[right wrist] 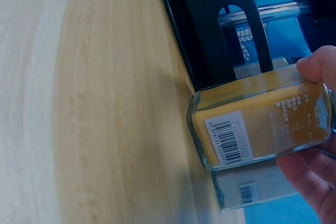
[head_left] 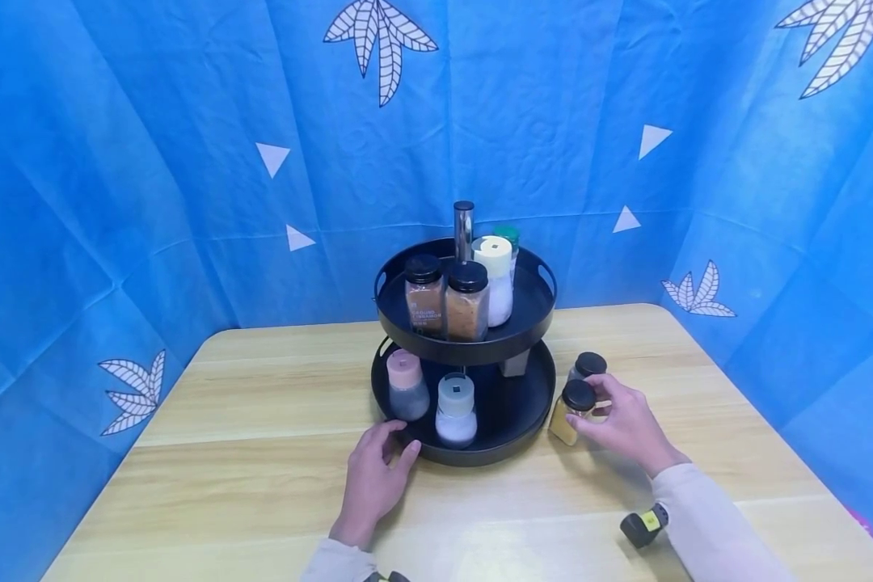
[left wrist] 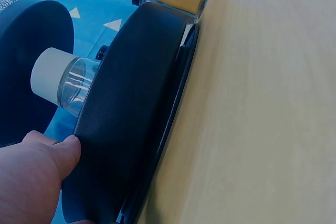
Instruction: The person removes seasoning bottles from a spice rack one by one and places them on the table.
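A black two-tier rotating spice rack (head_left: 473,461) stands on the table. My left hand (head_left: 377,477) holds the rim of its lower tray at the front left; the thumb (left wrist: 67,153) lies on the rim in the left wrist view. On the right, my right hand (head_left: 629,424) pinches a glass spice jar of yellow powder (right wrist: 262,119) near its black lid (head_left: 579,394). The jar is slightly tilted beside the lower tray, its barcode label showing in the right wrist view. Right behind it is another black-lidded jar (head_left: 589,364), partly hidden.
Upstairs on the rack are a ground cinnamon jar (head_left: 425,303), an orange-brown spice jar (head_left: 467,307), a white-capped shaker (head_left: 496,283) and a green-lidded jar (head_left: 508,233). The lower tray carries a pink-capped shaker (head_left: 406,388) and a grey-capped shaker (head_left: 456,412). Blue curtains (head_left: 189,162) enclose the table.
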{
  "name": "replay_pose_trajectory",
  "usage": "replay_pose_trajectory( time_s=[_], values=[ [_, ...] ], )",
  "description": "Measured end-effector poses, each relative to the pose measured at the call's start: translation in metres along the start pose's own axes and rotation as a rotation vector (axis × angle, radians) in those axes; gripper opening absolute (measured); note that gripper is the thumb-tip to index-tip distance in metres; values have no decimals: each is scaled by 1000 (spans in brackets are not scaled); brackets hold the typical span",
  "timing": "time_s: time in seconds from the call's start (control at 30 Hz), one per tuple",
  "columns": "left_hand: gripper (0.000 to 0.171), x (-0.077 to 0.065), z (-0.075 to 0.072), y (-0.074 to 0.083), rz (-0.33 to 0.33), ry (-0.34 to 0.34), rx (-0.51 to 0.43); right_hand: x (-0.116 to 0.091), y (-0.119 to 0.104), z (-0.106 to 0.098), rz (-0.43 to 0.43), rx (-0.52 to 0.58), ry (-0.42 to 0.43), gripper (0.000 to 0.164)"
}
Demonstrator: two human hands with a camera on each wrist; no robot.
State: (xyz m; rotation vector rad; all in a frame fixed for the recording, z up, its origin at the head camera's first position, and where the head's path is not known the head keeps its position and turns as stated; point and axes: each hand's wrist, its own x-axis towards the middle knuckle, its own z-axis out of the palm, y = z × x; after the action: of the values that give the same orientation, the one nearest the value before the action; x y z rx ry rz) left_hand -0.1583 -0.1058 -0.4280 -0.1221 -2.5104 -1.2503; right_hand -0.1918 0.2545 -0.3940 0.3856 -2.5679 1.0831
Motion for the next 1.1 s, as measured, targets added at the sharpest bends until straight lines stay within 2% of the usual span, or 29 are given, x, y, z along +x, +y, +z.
replay_pose_trajectory(
  time_s=[0.37, 0.83, 1.1],
  values=[
    [33, 1, 0, 0, -5, -2, 13, 1, 1, 0, 5, 3, 5, 51],
    [32, 0, 1, 0, 8, 3, 21, 2, 0, -1, 43, -19, -29, 54],
    [32, 0, 2, 0, 49, 36, 33, 2, -2, -6, 53, -45, -76, 54]
  ],
)
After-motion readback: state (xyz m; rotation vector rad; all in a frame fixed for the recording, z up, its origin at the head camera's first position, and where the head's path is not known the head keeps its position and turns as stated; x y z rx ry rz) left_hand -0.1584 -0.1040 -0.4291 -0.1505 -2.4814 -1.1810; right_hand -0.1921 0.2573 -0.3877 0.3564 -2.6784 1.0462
